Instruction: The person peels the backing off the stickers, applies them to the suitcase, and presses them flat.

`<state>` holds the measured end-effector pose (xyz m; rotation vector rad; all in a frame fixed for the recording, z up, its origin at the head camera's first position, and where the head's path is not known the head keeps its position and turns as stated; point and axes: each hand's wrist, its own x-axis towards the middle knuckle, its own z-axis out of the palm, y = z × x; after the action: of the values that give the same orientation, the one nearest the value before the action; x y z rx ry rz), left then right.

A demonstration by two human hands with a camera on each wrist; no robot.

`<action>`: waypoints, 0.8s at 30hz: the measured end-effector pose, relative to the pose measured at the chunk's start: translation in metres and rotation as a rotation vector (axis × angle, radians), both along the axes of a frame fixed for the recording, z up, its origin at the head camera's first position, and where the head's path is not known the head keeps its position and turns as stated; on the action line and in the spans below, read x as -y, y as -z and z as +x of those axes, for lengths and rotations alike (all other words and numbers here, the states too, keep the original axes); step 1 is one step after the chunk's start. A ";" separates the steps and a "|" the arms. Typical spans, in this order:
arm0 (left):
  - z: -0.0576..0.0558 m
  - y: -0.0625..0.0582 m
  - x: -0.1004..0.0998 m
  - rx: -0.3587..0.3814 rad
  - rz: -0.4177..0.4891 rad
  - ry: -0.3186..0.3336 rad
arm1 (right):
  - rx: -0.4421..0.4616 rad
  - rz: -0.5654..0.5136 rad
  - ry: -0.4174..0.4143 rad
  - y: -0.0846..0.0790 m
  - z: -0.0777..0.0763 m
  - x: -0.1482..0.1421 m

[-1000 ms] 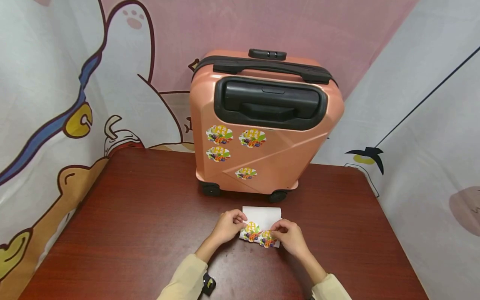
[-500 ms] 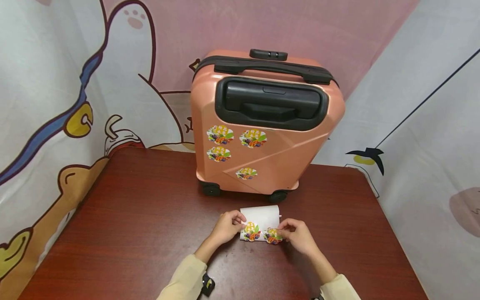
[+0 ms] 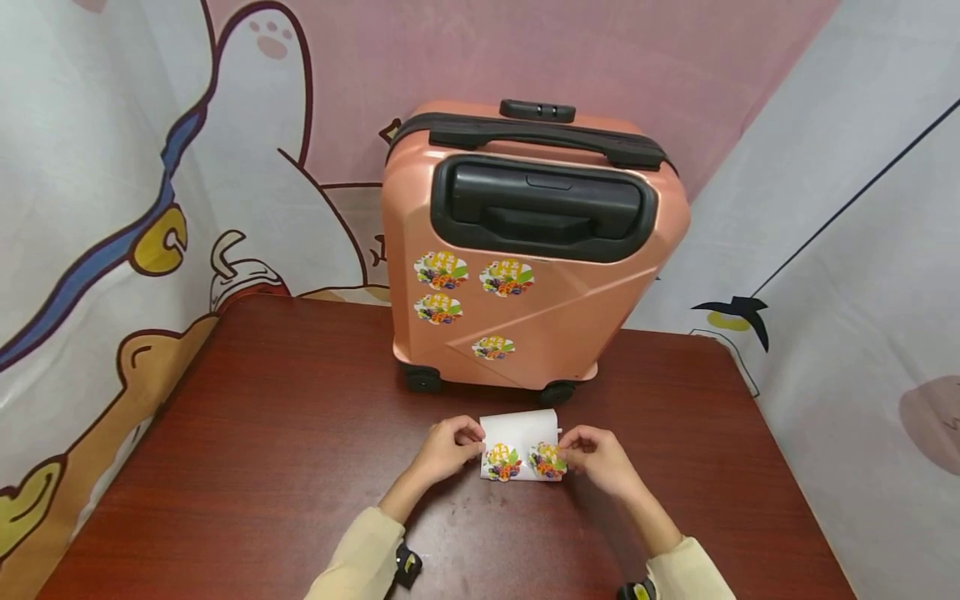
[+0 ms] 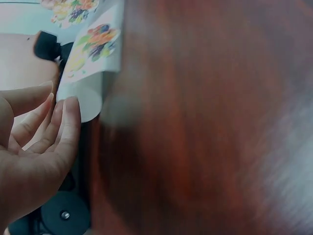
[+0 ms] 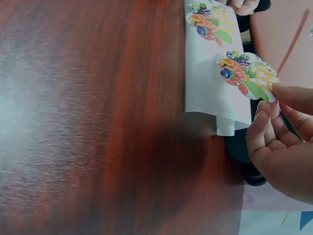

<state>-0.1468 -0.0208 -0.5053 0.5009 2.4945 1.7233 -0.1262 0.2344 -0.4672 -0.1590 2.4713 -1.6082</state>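
Observation:
A white roll of sticker paper [image 3: 517, 427] lies on the table in front of the suitcase. My right hand [image 3: 600, 458] pinches the edge of a round fruit sticker [image 5: 247, 73] between thumb and forefinger. That sticker stands raised over the roll's right part in the right wrist view. A second fruit sticker [image 3: 502, 462] lies flat on the paper at the left. Beside the roll's left end is my left hand [image 3: 442, 450], its fingers loosely bent and holding nothing. In the left wrist view its fingertips [image 4: 71, 105] are close by the paper; contact is unclear.
An orange-pink suitcase [image 3: 555, 317] stands upright behind the roll on black wheels [image 3: 557, 392]. Several fruit stickers [image 3: 441, 271] are on its front, mostly at the left. A brown wooden table [image 3: 300, 433] extends around it, with printed cloth [image 3: 585, 50] behind.
My right hand has drawn the sticker to the right, away from the flat one, and lifted it off the paper. My left hand has let go of the paper's left edge and shifted slightly left.

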 end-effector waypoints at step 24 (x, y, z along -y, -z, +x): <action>-0.008 -0.046 -0.012 -0.119 -0.013 0.090 | -0.112 0.005 -0.164 -0.053 -0.015 0.042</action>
<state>-0.1547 -0.0084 -0.4597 0.7236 2.5163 1.6914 -0.1408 0.1921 -0.4140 -0.4504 2.4693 -1.5642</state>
